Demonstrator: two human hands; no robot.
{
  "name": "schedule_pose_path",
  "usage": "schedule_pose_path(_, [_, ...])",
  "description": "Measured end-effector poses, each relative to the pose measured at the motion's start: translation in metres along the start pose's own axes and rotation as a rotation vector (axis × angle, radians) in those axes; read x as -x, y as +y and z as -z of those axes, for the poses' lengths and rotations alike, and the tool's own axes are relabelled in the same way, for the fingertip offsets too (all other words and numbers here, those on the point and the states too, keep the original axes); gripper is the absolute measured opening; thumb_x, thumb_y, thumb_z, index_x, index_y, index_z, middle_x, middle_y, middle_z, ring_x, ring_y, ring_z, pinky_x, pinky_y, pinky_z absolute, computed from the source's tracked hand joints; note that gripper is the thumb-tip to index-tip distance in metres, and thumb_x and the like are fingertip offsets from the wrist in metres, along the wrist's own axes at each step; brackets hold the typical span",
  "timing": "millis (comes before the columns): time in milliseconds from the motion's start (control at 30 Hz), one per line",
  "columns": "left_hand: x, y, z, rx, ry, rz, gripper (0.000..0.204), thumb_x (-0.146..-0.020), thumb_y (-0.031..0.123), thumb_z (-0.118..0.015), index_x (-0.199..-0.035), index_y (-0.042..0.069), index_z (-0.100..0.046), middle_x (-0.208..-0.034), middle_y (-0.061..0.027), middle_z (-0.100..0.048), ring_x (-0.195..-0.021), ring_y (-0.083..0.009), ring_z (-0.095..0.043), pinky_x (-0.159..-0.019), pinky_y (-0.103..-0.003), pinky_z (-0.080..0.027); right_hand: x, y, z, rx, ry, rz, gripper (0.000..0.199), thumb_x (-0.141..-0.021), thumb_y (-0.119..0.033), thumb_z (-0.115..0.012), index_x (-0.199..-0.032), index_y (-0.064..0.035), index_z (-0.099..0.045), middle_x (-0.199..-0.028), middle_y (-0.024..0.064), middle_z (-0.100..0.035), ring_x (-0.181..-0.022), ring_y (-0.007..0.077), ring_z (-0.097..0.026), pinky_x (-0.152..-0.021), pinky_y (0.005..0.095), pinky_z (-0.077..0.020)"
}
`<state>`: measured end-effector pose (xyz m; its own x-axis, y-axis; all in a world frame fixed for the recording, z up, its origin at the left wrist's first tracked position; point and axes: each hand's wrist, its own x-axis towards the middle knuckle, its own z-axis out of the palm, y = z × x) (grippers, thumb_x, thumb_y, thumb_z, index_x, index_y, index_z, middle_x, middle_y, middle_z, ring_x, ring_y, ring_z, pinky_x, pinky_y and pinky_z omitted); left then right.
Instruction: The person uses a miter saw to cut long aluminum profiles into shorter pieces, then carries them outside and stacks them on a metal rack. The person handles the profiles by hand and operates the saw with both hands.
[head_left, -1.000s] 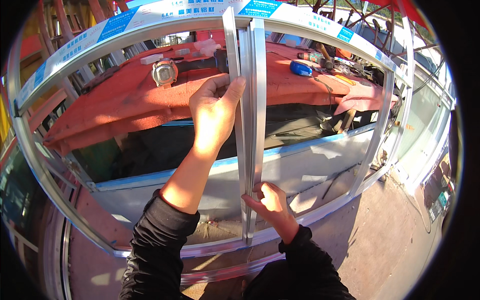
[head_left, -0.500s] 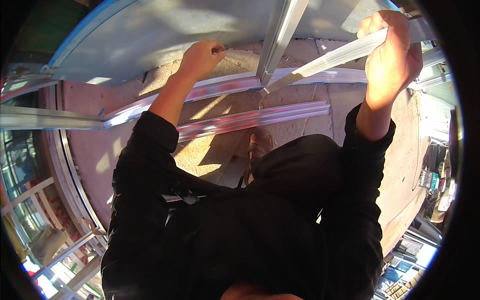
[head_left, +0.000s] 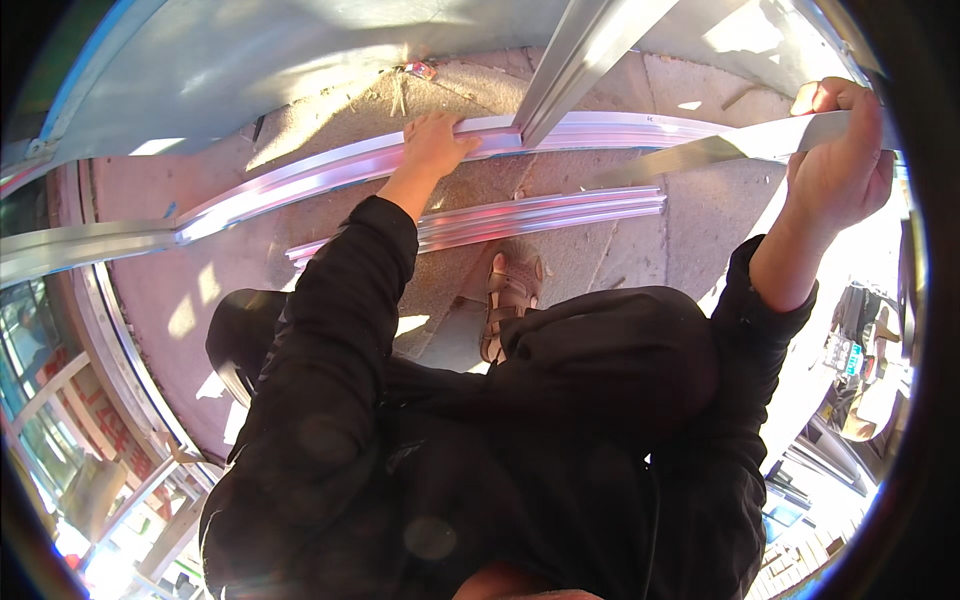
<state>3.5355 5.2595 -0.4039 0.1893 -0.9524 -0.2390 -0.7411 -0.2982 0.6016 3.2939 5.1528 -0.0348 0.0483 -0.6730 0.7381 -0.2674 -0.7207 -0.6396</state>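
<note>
My left hand lies with its fingers stretched over the long silvery bottom rail of a metal frame, just left of the upright post. In my right hand, raised at the far right, a thin flat metal strip is gripped near its right end. The strip slants down to the left, and its far end is blurred above the paving. A loose grooved aluminium profile rests on the ground between the rail and my sandalled foot.
Grey sheet panels stand beyond the rail. Another metal bar joins the rail at the left. A small red item lies on the paving behind the rail. Assorted gear sits at the right.
My left hand has come down and right onto the rail, its fingers now spread. My right hand has moved right and lower with the strip, whose free end has shifted right.
</note>
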Motion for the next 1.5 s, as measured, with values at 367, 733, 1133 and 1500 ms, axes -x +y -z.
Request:
schedule_pose_path(367, [0.01,-0.008,-0.006,0.037,0.099,-0.055,0.057,-0.083,0.047,-0.074,-0.123,0.008,-0.068,-0.119,-0.015,-0.066,-0.124,-0.0361,-0.054,-0.107,-0.048,-0.037,-0.005,0.004,-0.012,0.056,0.16,-0.157,0.02,-0.092,-0.009,-0.058,-0.076,0.0013,-0.065,-0.074,0.0093,-0.063,-0.063,0.0178,-0.059,-0.059,0.0296,-0.0471])
schedule_pose_path(733, [0.084,-0.097,0.035,-0.195,0.36,-0.208,0.04,-0.074,0.032,-0.081,-0.105,0.01,-0.067,-0.117,-0.0061,-0.056,-0.122,-0.0265,-0.048,-0.109,-0.04,-0.038,-0.006,-0.03,-0.054,-0.08,-0.096,0.016,0.025,-0.097,-0.016,-0.055,-0.08,0.0018,-0.06,-0.076,0.012,-0.059,-0.063,0.0182,-0.052,-0.058,0.0294,-0.0401])
schedule_pose_path(1133, [0.088,-0.111,0.042,-0.093,0.28,-0.209,0.044,-0.08,0.032,-0.077,-0.116,0.01,-0.064,-0.122,-0.0091,-0.058,-0.121,-0.0293,-0.052,-0.109,-0.045,-0.036,0.018,-0.077,-0.102,-0.144,-0.301,0.157,0.034,-0.104,-0.027,-0.05,-0.081,-0.0025,-0.054,-0.067,0.0029,-0.051,-0.059,0.0111,-0.049,-0.057,0.0261,-0.0389])
schedule_pose_path(1500, [0.066,-0.029,0.235,0.662,0.749,-0.209,0.024,-0.098,0.025,-0.065,-0.098,0.001,-0.07,-0.091,-0.0122,-0.071,-0.085,-0.0217,-0.07,-0.075,-0.033,-0.054,0.023,-0.114,-0.147,-0.064,-0.445,0.253,0.022,-0.093,-0.017,-0.066,-0.081,-0.002,-0.056,-0.065,0.0103,-0.055,-0.054,0.0241,-0.054,-0.051,0.0356,-0.0429])
